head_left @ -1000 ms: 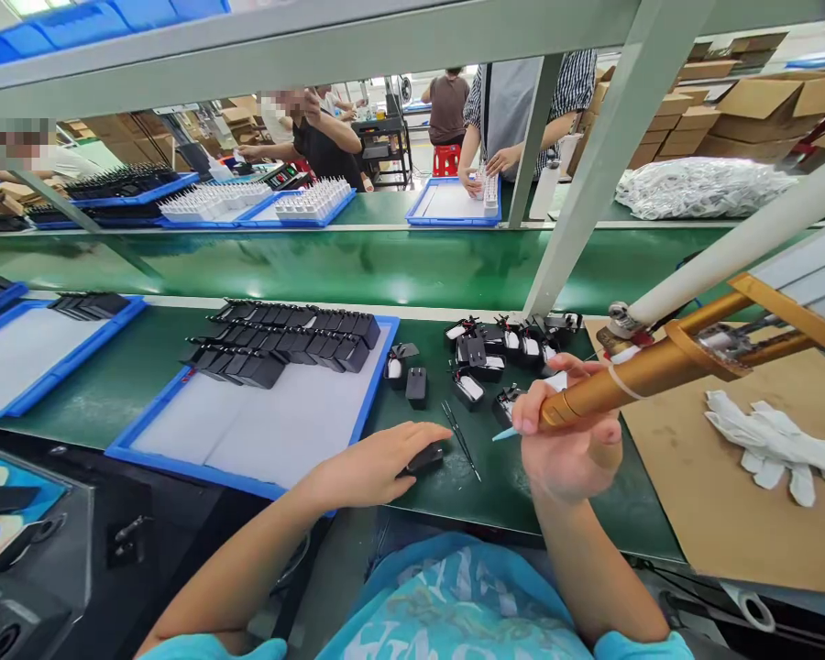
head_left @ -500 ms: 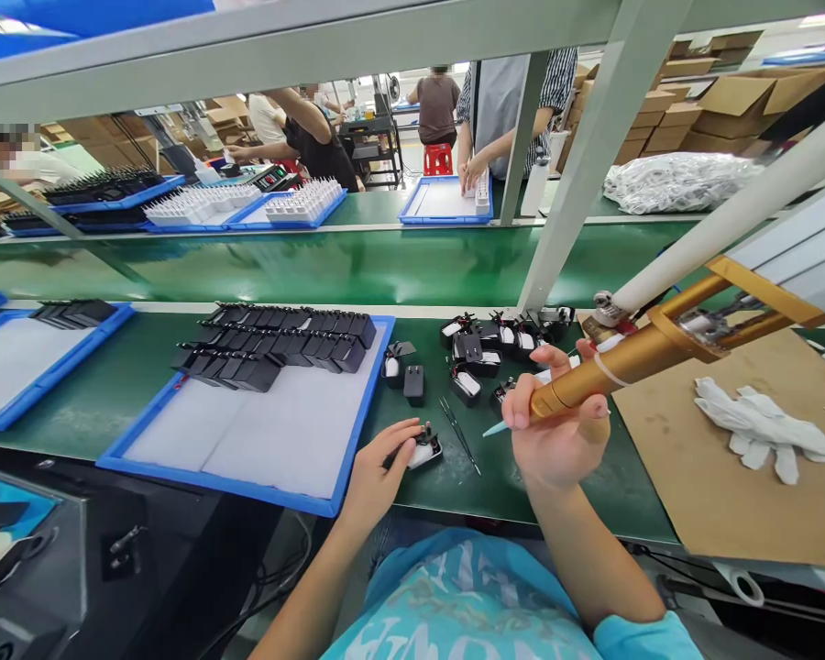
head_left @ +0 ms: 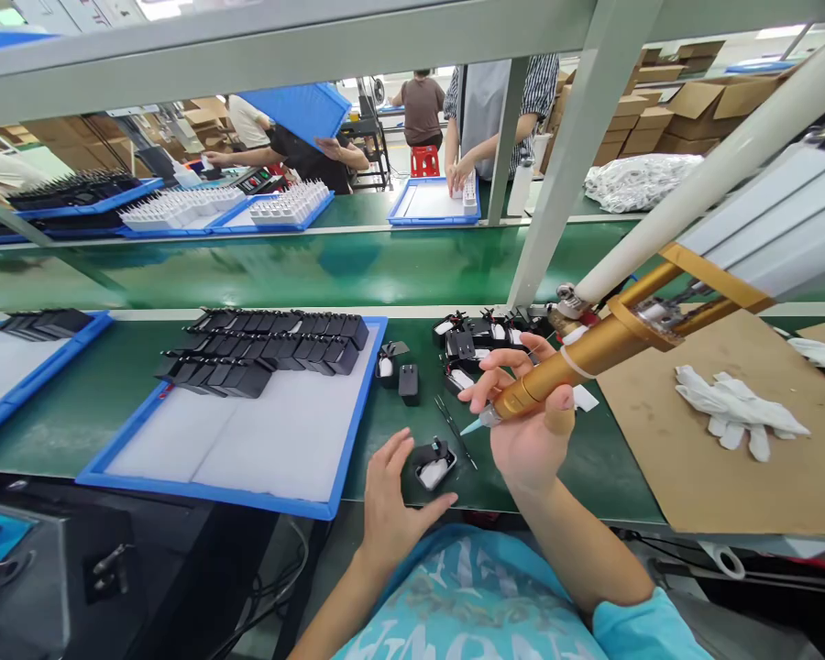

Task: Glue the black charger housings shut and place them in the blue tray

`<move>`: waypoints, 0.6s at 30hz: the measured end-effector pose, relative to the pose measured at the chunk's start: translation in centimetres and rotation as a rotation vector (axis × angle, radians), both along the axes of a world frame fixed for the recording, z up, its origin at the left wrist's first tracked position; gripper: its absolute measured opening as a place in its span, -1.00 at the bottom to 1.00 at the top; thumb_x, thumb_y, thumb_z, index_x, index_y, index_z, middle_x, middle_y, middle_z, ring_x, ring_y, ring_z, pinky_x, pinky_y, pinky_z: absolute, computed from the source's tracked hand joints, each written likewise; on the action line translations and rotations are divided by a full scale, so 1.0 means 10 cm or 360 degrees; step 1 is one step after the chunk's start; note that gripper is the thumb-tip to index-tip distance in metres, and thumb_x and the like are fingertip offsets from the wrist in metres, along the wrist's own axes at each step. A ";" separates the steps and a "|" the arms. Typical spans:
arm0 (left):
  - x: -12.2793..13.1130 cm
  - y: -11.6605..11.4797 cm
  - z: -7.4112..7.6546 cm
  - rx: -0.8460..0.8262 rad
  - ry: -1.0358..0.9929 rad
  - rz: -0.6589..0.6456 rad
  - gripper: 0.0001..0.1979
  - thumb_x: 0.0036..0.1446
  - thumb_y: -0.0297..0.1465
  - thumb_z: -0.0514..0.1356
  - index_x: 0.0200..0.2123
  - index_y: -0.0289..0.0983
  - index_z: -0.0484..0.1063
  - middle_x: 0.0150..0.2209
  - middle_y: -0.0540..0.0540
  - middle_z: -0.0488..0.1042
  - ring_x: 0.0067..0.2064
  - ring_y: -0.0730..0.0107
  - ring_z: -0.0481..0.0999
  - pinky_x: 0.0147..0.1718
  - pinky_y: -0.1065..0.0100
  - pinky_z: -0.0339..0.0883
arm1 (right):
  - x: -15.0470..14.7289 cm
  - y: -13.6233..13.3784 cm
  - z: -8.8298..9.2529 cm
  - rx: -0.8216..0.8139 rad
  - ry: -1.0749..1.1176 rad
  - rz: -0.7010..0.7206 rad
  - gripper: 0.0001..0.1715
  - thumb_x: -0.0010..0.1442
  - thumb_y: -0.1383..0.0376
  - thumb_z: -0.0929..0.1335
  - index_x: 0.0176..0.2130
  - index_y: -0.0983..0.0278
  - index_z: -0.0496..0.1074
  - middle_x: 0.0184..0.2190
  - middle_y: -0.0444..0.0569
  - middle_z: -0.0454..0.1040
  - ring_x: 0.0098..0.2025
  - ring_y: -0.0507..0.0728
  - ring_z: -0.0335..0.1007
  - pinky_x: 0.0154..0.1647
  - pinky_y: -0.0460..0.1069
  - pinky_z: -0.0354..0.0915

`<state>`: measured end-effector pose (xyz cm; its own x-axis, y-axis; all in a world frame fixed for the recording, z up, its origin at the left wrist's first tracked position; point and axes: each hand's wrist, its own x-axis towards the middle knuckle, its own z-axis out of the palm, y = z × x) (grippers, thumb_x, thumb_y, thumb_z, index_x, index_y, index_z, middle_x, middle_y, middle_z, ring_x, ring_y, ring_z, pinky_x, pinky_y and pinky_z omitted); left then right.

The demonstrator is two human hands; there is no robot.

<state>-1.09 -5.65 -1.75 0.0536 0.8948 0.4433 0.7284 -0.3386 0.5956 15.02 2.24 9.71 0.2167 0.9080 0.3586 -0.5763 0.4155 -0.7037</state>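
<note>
My right hand (head_left: 529,431) is wrapped round a gold pen-shaped dispenser (head_left: 564,371), whose pale tip points down and left toward a small black charger half (head_left: 434,463) lying open on the green bench. My left hand (head_left: 391,500) rests just left of that part, fingers spread, thumb under it, not gripping. Thin tweezers (head_left: 457,431) lie right of the part. More black charger parts (head_left: 481,344) sit in a loose group behind my right hand.
A blue tray (head_left: 199,481) with white foam holds rows of black chargers (head_left: 261,348) at left. Brown cardboard (head_left: 721,458) with white gloves (head_left: 735,412) lies at right. A grey post (head_left: 564,174) rises behind. Other people work across the conveyor (head_left: 316,266).
My left hand let go of the charger part and pulled back toward me, opening its fingers. My right hand brought the dispenser tip lower and nearer the part.
</note>
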 end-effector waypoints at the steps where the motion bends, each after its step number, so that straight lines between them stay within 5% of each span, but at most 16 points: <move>1: 0.03 -0.02 -0.02 0.0056 0.0040 0.0021 -0.30 0.05 -0.27 0.35 0.21 -0.11 0.11 0.16 -0.24 0.30 0.17 0.02 0.33 0.09 -0.02 0.26 | 0.00 0.00 0.00 -0.0010 -0.0034 -0.0032 -0.49 0.18 -0.11 0.26 -0.01 0.12 0.30 -0.31 -0.14 0.45 -0.56 0.00 0.37 -0.42 0.04 0.44; 5: 0.11 0.03 -0.06 -0.0124 0.0114 0.0041 -0.62 0.14 -0.34 0.27 0.03 -0.16 0.34 0.07 -0.20 0.44 0.06 0.06 0.43 0.01 0.02 0.32 | 0.02 -0.02 0.01 -0.0043 -0.0055 0.0017 -0.41 0.16 -0.18 0.24 0.02 0.10 0.29 -0.33 -0.13 0.43 -0.58 -0.01 0.31 -0.52 -0.02 0.34; 12: 0.11 0.19 0.10 -0.0457 -0.0160 -0.0102 -0.57 0.18 -0.32 0.21 0.11 -0.17 0.27 0.04 -0.15 0.50 -0.01 0.17 0.54 -0.07 0.16 0.43 | 0.00 -0.04 0.03 -0.0073 0.0177 0.0171 -0.41 0.07 -0.20 0.30 -0.06 0.10 0.32 -0.40 -0.19 0.38 -0.70 -0.07 0.18 -0.78 -0.14 0.10; 18: 0.16 0.21 0.33 -0.0343 -0.0253 -0.0113 -0.70 0.10 -0.33 0.25 -0.08 -0.21 0.38 -0.18 -0.08 0.57 -0.20 0.26 0.57 -0.23 0.29 0.44 | 0.00 -0.03 0.02 -0.0090 0.0185 0.0177 -0.43 0.04 -0.20 0.31 -0.12 0.12 0.32 -0.37 -0.18 0.40 -0.72 -0.08 0.18 -0.81 -0.14 0.08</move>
